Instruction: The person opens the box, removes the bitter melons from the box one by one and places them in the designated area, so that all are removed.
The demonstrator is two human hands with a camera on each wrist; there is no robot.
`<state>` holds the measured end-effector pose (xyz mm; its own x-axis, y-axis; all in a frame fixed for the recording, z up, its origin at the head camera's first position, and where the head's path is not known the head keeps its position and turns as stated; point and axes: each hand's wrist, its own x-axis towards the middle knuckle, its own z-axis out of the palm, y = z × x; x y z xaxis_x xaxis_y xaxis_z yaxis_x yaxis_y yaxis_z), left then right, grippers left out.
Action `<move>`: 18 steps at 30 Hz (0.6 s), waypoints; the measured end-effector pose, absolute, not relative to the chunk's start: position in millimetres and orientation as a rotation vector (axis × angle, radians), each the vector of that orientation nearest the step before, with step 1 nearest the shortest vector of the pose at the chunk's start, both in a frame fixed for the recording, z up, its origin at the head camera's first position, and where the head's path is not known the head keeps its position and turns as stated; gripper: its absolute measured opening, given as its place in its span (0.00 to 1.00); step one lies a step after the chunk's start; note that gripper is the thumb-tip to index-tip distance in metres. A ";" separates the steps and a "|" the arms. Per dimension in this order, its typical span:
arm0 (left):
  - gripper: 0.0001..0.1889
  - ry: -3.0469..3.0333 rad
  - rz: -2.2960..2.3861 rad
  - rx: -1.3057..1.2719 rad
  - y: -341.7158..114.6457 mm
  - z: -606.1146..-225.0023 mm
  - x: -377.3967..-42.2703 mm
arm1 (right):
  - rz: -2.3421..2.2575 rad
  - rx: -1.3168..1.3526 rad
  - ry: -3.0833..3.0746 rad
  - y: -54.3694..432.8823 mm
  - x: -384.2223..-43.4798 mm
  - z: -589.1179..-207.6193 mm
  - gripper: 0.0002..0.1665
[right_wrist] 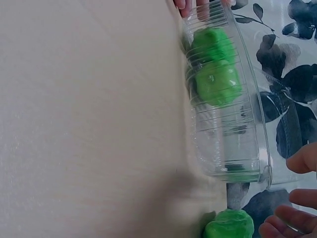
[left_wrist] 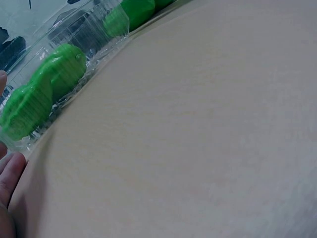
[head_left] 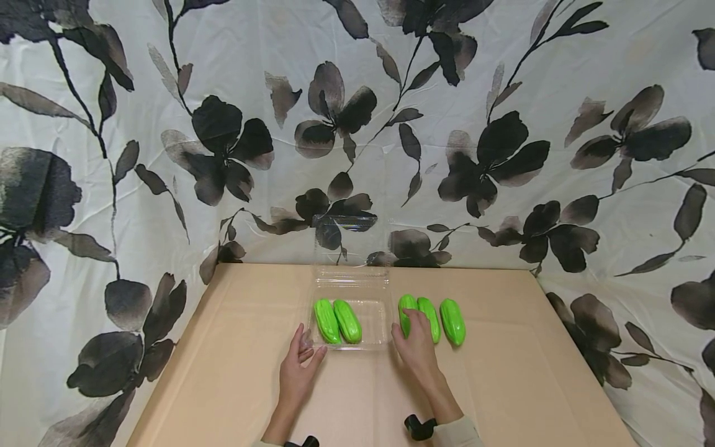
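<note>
A clear plastic clamshell box (head_left: 375,316) lies on the table with its lid (head_left: 346,242) raised at the back. Two bright green, ribbed cucumbers (head_left: 326,321) rest side by side in its left half. My left hand (head_left: 298,369) holds the box's front left corner, thumb at the front and fingers along the left wall. To the right of the box lie three more cucumbers (head_left: 452,322) in a row. Over the leftmost of them (head_left: 408,302) reaches my right hand (head_left: 419,347). In the right wrist view its fingers (right_wrist: 302,198) are spread apart above a cucumber (right_wrist: 230,225), gripping nothing.
The light brown table (head_left: 503,385) is bounded at the back by a hanging white cloth (head_left: 391,186) with dark printed flowers. This cloth also runs along both sides. A black strap mount (head_left: 420,428) sits on the right wrist.
</note>
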<state>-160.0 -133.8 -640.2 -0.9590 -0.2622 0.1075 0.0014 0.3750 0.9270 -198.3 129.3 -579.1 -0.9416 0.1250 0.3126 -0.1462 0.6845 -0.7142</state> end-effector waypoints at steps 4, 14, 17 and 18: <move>0.42 -2.403 -1.615 0.238 -133.7 -639.9 -159.9 | 1.124 0.028 -2.562 129.7 -198.2 -581.0 0.24; 0.42 -2.405 -1.604 0.229 -133.2 -641.1 -160.3 | 1.135 0.040 -2.564 129.4 -198.9 -585.8 0.24; 0.42 -2.406 -1.600 0.226 -133.1 -641.9 -160.7 | 1.130 0.053 -2.555 128.8 -199.5 -586.5 0.24; 0.42 -2.405 -1.600 0.226 -133.0 -642.0 -160.8 | 1.128 0.053 -2.553 128.4 -199.6 -586.5 0.24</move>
<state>-160.8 -133.0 -642.0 -0.9584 -0.2610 0.1153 0.0055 0.3871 0.9220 -199.6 128.4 -586.5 -0.9388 0.1048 0.3283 -0.1721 0.6829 -0.7100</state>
